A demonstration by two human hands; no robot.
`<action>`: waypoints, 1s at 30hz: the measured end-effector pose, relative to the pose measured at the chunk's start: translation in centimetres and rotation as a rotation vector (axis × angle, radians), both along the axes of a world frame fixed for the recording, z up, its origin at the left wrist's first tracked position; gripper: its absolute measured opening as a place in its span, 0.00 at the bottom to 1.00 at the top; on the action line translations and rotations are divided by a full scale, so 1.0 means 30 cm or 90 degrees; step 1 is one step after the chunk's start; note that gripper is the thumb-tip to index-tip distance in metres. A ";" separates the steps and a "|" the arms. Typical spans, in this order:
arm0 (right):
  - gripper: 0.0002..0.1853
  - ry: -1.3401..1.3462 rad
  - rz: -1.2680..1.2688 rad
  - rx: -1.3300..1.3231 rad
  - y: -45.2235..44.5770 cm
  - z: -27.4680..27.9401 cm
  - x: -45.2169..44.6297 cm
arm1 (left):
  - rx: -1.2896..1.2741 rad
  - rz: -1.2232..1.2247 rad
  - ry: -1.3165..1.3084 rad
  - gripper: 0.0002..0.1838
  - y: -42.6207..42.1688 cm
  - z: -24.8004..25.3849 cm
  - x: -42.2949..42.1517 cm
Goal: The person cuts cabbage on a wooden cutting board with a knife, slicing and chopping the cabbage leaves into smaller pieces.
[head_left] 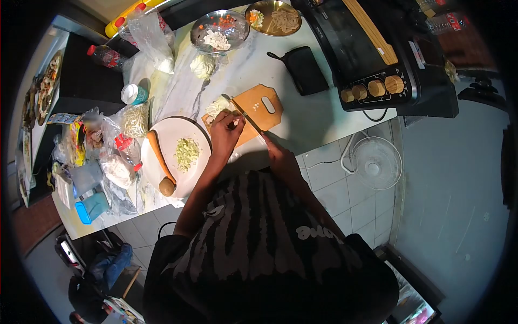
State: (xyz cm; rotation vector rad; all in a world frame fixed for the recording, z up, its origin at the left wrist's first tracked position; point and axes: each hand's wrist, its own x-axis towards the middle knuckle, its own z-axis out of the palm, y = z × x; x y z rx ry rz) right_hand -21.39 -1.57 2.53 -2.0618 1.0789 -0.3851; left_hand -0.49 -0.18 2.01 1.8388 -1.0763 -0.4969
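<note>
My right hand grips a knife, whose blade lies across the orange cutting board. On the board's left part, my left hand has its fingers curled together close to the blade. Something small and pale shows at its fingertips, too hidden to name. Just beyond that hand sits a pile of pale cut cabbage. Left of the board, a wide white dish holds chopped pale green pieces and a wooden pestle.
Metal bowls with cut food stand at the back, near a cabbage piece. A black pouch lies before a toaster oven. Bags and bottles crowd the left. A fan stands right; another person is lower left.
</note>
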 end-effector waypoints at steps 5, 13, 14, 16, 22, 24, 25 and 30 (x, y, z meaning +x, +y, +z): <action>0.26 0.044 -0.002 0.011 -0.002 0.016 0.007 | 0.006 0.001 -0.001 0.06 -0.001 -0.001 -0.001; 0.26 0.021 -0.034 0.000 -0.007 -0.009 0.004 | 0.021 -0.004 0.004 0.09 0.000 0.023 -0.001; 0.26 0.019 -0.035 -0.002 -0.012 -0.011 0.006 | 0.018 -0.006 0.002 0.09 -0.008 0.019 0.001; 0.26 -0.088 -0.038 -0.064 -0.010 -0.014 0.007 | 0.006 -0.004 0.018 0.09 -0.011 0.007 -0.003; 0.25 -0.048 -0.021 0.008 -0.004 -0.007 0.001 | 0.013 0.017 0.014 0.10 -0.012 0.028 -0.011; 0.25 -0.061 -0.019 -0.002 -0.005 -0.008 0.000 | -0.002 0.016 0.023 0.10 -0.006 0.018 -0.009; 0.25 -0.075 -0.016 -0.011 -0.004 -0.008 0.000 | -0.016 0.017 0.031 0.10 -0.003 0.013 -0.007; 0.26 -0.062 -0.006 -0.003 -0.005 -0.004 0.000 | 0.015 0.018 0.017 0.09 0.003 0.001 -0.003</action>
